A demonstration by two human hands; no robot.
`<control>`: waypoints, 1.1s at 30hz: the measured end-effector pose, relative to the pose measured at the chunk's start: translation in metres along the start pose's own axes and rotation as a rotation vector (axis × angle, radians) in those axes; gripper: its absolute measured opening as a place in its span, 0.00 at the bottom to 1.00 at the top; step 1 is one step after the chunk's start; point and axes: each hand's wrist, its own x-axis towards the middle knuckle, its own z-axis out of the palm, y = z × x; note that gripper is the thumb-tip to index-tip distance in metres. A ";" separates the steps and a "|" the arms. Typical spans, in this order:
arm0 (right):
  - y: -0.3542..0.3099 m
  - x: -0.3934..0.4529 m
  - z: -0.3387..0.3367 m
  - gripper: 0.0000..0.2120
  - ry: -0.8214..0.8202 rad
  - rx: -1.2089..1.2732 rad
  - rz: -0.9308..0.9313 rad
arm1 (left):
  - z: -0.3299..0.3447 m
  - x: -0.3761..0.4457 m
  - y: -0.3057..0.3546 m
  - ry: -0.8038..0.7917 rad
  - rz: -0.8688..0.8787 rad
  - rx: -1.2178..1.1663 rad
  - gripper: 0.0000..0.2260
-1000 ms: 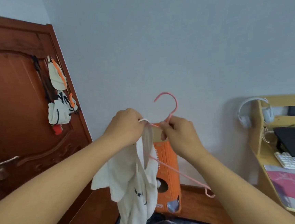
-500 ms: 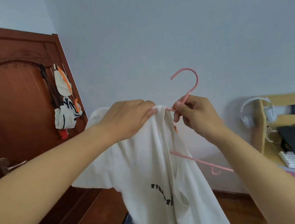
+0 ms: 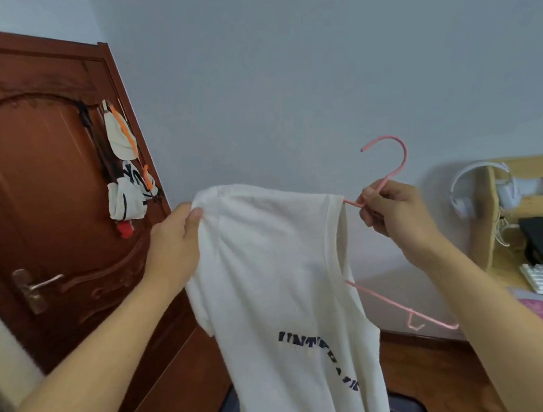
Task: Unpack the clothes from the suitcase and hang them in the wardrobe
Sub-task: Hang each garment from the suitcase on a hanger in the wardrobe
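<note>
Most of the hanger (image 3: 389, 175) was hidden inside the shirt (image 3: 280, 287); only the hook, a short stretch of neck and the right arm were seen, and that arm's tip was cut off behind the right forearm. The shirt's hem was cut off by the bottom edge, and its dark print was too creased to be read. A dark shape behind the shirt at the bottom edge could not be made out. The shirt was held up in front of the wall (image 3: 285, 73), its left shoulder pinched between thumb and fingers of the left hand (image 3: 175, 247). The hanger's neck was gripped just below the hook by the curled fingers of the right hand (image 3: 395, 214), beside the shirt's collar. A door (image 3: 32, 194) was seen at left, a desk (image 3: 510, 250) at right.
</note>
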 end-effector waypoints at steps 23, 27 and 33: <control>0.051 -0.075 0.101 0.08 0.069 -0.426 -0.400 | 0.024 0.063 0.059 -0.304 0.241 0.611 0.18; 0.105 -0.093 0.130 0.23 -0.251 -0.409 -0.081 | 0.014 0.064 0.067 -0.293 0.223 0.513 0.19; 0.091 -0.086 0.118 0.05 -0.441 -0.612 -0.287 | -0.010 0.055 0.060 -0.151 0.281 0.600 0.17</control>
